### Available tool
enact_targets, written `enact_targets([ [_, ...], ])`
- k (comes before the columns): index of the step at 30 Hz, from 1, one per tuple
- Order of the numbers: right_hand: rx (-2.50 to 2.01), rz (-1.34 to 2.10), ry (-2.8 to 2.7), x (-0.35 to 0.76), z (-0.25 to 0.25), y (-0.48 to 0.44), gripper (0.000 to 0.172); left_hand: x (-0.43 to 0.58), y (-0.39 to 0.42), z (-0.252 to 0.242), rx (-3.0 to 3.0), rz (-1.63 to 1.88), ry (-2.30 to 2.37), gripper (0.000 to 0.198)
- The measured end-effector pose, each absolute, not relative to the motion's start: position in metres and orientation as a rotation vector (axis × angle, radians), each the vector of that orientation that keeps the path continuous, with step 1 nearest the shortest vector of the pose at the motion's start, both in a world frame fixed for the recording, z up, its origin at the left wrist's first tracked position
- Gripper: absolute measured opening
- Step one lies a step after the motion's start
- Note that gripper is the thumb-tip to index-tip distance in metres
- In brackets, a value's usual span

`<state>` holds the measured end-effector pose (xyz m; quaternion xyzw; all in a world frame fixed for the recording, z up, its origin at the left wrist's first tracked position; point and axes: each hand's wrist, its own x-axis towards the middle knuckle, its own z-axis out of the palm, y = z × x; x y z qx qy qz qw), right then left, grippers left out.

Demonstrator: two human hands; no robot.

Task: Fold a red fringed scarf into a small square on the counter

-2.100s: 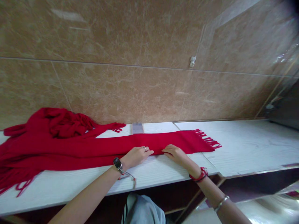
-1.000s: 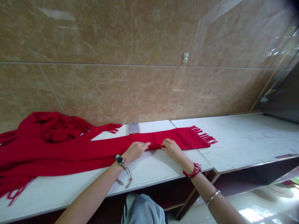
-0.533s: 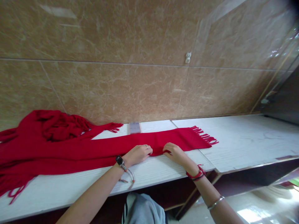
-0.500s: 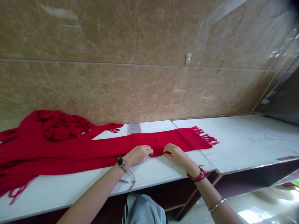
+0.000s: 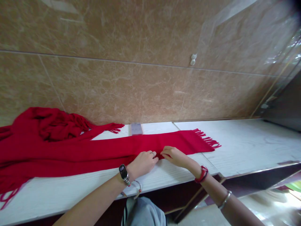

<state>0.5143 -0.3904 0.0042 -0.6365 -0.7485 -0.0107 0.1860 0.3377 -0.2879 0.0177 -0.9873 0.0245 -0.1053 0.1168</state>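
Observation:
A red scarf [image 5: 105,149] lies stretched lengthwise along a white counter, folded into a long strip with its fringe at the right end. My left hand [image 5: 145,160] is closed on the scarf's near edge, fingertips curled onto the cloth. Just right of it, my right hand [image 5: 172,155] pinches the same near edge between thumb and fingers. The two hands are close together, a small gap apart. More red cloth [image 5: 54,124] is bunched at the left against the wall, with fringe hanging toward the front edge.
The white counter [image 5: 246,141] runs along a brown marbled wall [image 5: 117,88]. A small card-like item [image 5: 136,129] sits behind the scarf by the wall. A little white figure [image 5: 193,59] is fixed to the wall. Dark open shelving [image 5: 246,182] shows below the counter.
My right hand has shifted slightly left along the scarf's edge and my left hand slightly right, so they are closer together. The view has also tilted a little.

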Motion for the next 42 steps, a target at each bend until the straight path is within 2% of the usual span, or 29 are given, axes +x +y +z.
enact_targets([
  [7, -1.977, -0.032, -2.063, 0.512, 0.010, -0.383, 0.031, 0.335, -0.284, 0.021, -2.963, -0.259, 0.062, 0.021],
  [12, -1.935, -0.023, -2.030, 0.512, 0.021, -0.380, 0.033, 0.333, -0.283, 0.020, -3.003, -0.272, 0.085, 0.025],
  [17, -1.953, 0.057, -2.156, 0.513, 0.021, -0.373, 0.034, 0.333, -0.284, 0.020, -3.014, -0.296, 0.171, 0.021],
  [28, -2.126, -0.108, -1.984, 0.525, 0.014, -0.347, 0.037, 0.334, -0.284, 0.021, -2.994, -0.299, 0.216, 0.017],
  [34, -1.876, 0.079, -2.231, 0.507, 0.021, -0.348, 0.035, 0.334, -0.282, 0.018, -3.007, -0.286, 0.261, 0.016],
  [42, -2.113, -0.200, -2.150, 0.540, 0.003, -0.318, 0.043, 0.333, -0.282, 0.023, -3.061, -0.290, 0.208, 0.022],
])
